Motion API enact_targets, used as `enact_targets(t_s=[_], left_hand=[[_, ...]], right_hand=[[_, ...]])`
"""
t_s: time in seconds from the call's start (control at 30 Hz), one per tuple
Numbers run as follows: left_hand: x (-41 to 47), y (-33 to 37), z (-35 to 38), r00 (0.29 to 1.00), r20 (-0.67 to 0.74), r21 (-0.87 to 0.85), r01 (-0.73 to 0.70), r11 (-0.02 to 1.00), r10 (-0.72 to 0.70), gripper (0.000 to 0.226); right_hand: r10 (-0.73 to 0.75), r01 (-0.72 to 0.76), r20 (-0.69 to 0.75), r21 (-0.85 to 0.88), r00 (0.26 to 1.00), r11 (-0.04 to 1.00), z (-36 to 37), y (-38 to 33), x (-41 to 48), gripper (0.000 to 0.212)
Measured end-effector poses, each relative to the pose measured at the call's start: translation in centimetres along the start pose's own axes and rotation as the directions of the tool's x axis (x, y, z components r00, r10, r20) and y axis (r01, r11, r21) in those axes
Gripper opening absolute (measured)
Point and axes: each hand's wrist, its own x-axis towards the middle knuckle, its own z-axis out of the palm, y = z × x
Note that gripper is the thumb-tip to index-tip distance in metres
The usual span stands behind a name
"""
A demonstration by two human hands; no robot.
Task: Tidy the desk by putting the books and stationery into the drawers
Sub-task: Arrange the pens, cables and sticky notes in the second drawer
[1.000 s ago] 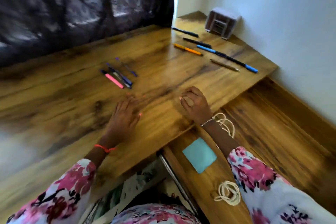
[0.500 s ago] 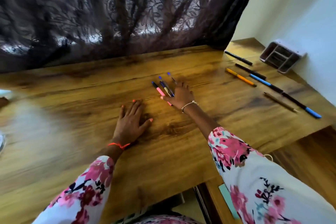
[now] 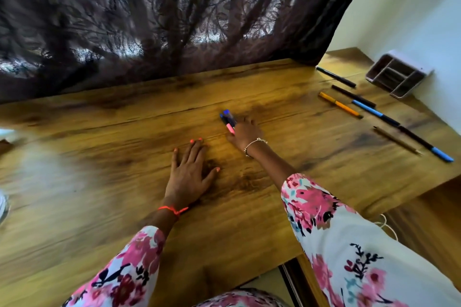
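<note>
A small bunch of pens point(image 3: 227, 120), blue, dark and pink, lies mid-desk, pushed together. My right hand point(image 3: 245, 133) rests over their near ends with fingers curled around them; the pens still touch the wooden desk point(image 3: 99, 182). My left hand point(image 3: 188, 173) lies flat on the desk, fingers spread, holding nothing. At the right end of the desk lie more loose pens: a black pen point(image 3: 335, 77), an orange pen point(image 3: 340, 104), a long blue and black pen point(image 3: 401, 127) and a brown pencil point(image 3: 396, 140).
A pale pen organiser point(image 3: 399, 75) lies on its side at the far right by the wall. A dark lace curtain point(image 3: 174, 20) hangs along the desk's back edge. An open drawer's edge point(image 3: 296, 281) shows below the desk front, with a lower wooden surface at right.
My right hand went from the desk's front edge to the pens, then gathered the spread pens into one bunch. The view swung left and up. The left hand stayed flat.
</note>
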Motion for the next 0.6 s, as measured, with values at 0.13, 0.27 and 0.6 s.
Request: enact_targets(t_s=[0.13,0.27,0.6], left_hand=[[0.0,-0.1,0.2,1.000,0.002,0.014,-0.004,1.000,0.004,0.079],[0.4,1.1,0.5,0.995,-0.009,-0.032,0.094,0.995,-0.094,0.069],[-0.7,17.2,3.2,0.928,0.002,-0.270,-0.358,0.894,0.372,0.073]], right_hand=[[0.040,-0.040,-0.052,0.015,0.998,0.999,0.3,0.8,-1.9,0.048],[0.094,-0.096,-0.031,-0.065,0.995,0.993,0.5,3.1,-4.7,0.046],[0.359,-0.332,-0.193,0.155,0.913,0.930,-1.4,17.7,-16.8,0.028]])
